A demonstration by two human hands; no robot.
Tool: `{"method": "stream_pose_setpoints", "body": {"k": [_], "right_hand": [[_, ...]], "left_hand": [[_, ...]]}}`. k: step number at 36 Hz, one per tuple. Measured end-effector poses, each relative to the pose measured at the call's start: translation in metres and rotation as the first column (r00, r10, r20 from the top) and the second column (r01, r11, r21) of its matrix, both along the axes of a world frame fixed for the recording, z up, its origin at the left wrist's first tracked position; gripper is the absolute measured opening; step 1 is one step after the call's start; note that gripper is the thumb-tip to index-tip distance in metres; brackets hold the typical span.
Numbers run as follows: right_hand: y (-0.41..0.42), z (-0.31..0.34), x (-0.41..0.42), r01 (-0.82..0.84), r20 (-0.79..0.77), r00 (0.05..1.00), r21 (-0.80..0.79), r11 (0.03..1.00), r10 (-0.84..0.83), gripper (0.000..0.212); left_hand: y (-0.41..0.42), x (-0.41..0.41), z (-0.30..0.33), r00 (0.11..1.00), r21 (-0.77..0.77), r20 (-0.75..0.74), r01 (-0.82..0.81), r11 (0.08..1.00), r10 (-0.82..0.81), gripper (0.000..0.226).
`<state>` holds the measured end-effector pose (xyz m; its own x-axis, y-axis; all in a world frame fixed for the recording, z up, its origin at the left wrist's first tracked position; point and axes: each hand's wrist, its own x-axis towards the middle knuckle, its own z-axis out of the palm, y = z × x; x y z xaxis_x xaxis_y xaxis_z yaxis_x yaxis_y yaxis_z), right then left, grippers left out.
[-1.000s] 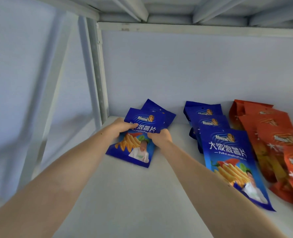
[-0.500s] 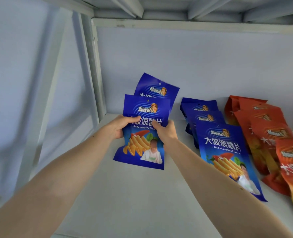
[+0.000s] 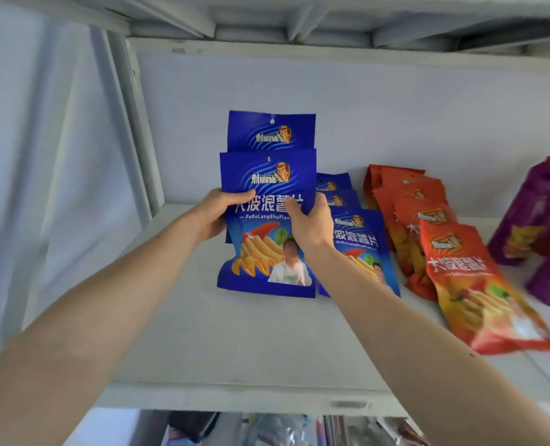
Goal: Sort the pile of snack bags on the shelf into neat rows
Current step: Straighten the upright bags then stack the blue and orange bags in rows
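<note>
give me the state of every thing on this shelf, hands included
front blue snack bag: upright, gripped by both hands
rear blue snack bag: upright behind it, top showing
left hand: fingers curled on the front bag's left edge
right hand: fingers curled on its right edge
blue bag row: lying overlapped
orange bag row: lying overlapped
purple bags: at far right, blurred
shelf: holds the rows

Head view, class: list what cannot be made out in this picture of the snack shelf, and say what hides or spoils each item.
- Rear blue bag: lower part hidden behind the front blue bag that the left hand and right hand hold.
- Blue row: partly covered by the right forearm and held bags; count unclear.
- Purple bags: blurred, cut by the right edge.
- Lower shelf items: blurred, cut by the bottom edge.
</note>
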<state>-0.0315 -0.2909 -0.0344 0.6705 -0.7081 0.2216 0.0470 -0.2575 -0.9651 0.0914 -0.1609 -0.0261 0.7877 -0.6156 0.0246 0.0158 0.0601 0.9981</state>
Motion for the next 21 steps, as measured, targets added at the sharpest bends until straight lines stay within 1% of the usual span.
{"method": "stream_pose_setpoints", "body": {"k": [2,5,9,11,13,18,19,21], "right_hand": [[-0.006,0.003,-0.024,0.019,-0.023,1.000,-0.013,1.000,-0.019,0.037],[-0.017,0.006,-0.062,0.045,-0.055,0.997,0.013,0.999,-0.044,0.038],[-0.036,0.000,-0.111,0.083,-0.120,0.989,-0.017,0.996,-0.084,0.039],[-0.046,-0.007,-0.132,0.108,-0.166,0.980,-0.018,0.994,-0.110,0.039],[-0.053,-0.015,-0.150,0.131,-0.214,0.969,0.007,0.991,-0.127,0.041],[-0.068,-0.038,-0.186,0.155,-0.274,0.953,0.087,0.984,-0.126,0.043],[-0.069,-0.043,-0.190,0.159,-0.283,0.951,0.094,0.983,-0.127,0.042],[-0.071,-0.051,-0.198,0.165,-0.313,0.941,0.093,0.982,-0.128,0.041]], "left_hand": [[-0.009,-0.021,-0.001,1.000,-0.001,0.010,-0.005,1.000,0.005,0.034],[-0.024,-0.053,-0.006,0.999,0.037,0.027,0.044,0.998,-0.045,0.039],[-0.044,-0.095,-0.018,0.999,0.101,0.009,0.043,0.994,-0.044,0.060],[-0.053,-0.116,-0.024,0.999,0.155,0.022,0.034,0.987,-0.038,0.065],[-0.063,-0.137,-0.032,0.999,0.205,0.026,0.013,0.979,-0.018,0.062],[-0.079,-0.183,-0.046,0.996,0.284,0.066,-0.080,0.955,0.063,0.043],[-0.081,-0.190,-0.049,0.994,0.289,0.078,-0.101,0.952,0.082,0.042],[-0.085,-0.200,-0.056,0.983,0.301,0.117,-0.173,0.938,0.144,0.051]]}}
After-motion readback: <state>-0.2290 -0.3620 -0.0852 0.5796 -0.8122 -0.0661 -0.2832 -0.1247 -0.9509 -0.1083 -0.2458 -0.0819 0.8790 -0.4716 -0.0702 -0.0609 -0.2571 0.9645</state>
